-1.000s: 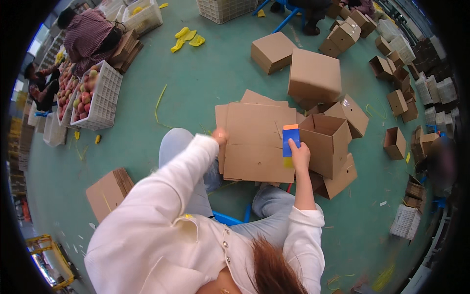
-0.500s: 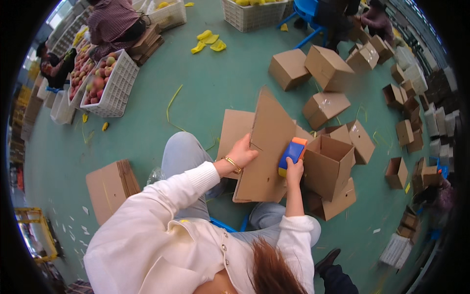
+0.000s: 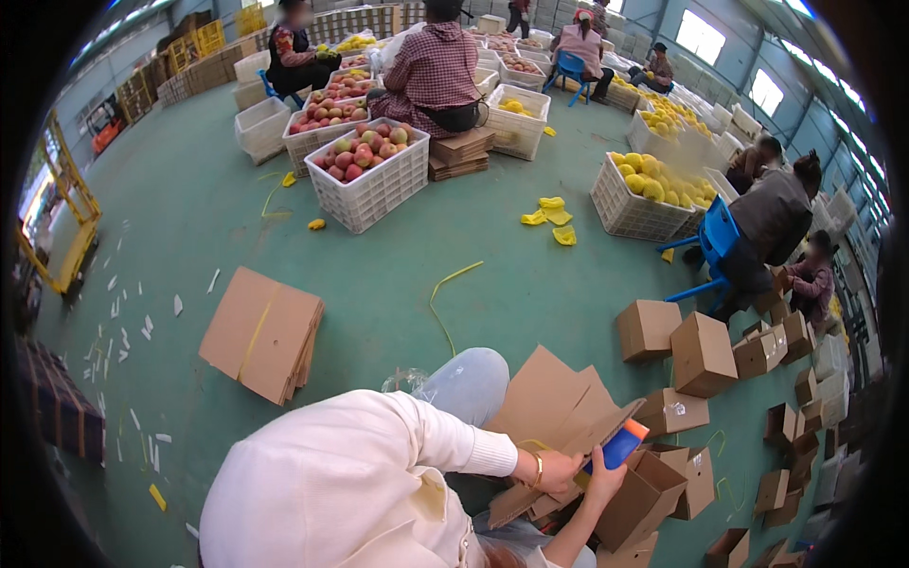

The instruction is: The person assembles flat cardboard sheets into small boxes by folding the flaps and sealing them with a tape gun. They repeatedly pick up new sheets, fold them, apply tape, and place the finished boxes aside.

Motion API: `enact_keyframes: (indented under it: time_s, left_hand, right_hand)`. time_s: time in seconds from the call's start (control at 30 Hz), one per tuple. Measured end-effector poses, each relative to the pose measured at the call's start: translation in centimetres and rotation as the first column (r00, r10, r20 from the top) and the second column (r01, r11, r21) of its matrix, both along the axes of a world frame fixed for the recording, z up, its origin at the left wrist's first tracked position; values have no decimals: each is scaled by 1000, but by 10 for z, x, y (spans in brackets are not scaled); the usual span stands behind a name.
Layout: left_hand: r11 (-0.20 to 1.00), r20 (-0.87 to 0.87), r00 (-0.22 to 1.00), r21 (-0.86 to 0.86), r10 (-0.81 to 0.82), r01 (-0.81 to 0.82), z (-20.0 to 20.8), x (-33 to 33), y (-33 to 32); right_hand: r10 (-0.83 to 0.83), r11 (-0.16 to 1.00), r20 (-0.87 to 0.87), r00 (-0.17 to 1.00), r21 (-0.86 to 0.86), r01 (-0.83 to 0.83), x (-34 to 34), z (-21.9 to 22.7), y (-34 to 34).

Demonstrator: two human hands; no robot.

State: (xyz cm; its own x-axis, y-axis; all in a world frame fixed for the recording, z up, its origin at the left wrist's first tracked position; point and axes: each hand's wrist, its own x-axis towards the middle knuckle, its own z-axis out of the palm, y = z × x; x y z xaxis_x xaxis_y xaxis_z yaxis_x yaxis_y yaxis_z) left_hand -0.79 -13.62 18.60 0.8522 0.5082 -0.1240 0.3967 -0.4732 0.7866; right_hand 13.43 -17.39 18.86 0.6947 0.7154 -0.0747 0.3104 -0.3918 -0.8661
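Observation:
My right hand (image 3: 606, 480) is wrapped round a blue and orange tape dispenser (image 3: 620, 445). The dispenser lies against the edge of a partly folded cardboard box (image 3: 606, 426), which is tilted over my lap. Closed on the lower part of that cardboard is my left hand (image 3: 556, 470), with a gold bracelet at its wrist; its fingertips are partly hidden. The two hands are close together. Beyond them, flat brown cardboard (image 3: 538, 396) leans near my knee.
A strapped stack of flat cardboard (image 3: 256, 331) lies at left. Made-up boxes (image 3: 705, 355) crowd the right side, one open box (image 3: 644, 497) beside my right hand. Farther off are a crate of apples (image 3: 369, 189), a crate of yellow-wrapped fruit (image 3: 625, 213) and several seated people.
The view has swung left and up, showing more of the hall. The cardboard has gone from upright to tilted, and my hands have come closer together.

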Motion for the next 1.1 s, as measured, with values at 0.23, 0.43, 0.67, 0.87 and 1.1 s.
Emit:
enact_keyframes:
  time_s: [0.23,0.43,0.67,0.87,1.1]
  left_hand:
    - [715,67,924,-656,377,-244,21,14,41]
    - [855,292,891,-487,349,-176,-5,20,50]
    - [992,41,993,58,-114,111,72,-10,107]
    - [823,-356,889,384,-287,419,78,4,159]
    - [470,-340,868,738,-362,485,66,9,157]
  right_hand:
    - [129,989,-189,973,103,-111,13,-16,-25]
    - [153,973,-257,954,208,-100,20,-14,-32]
    - [60,967,533,844,-242,85,2,74,-44]
    - [36,902,536,843,-380,203,-4,81,-80]
    - [18,897,463,886,-399,190,-43,73,-67]
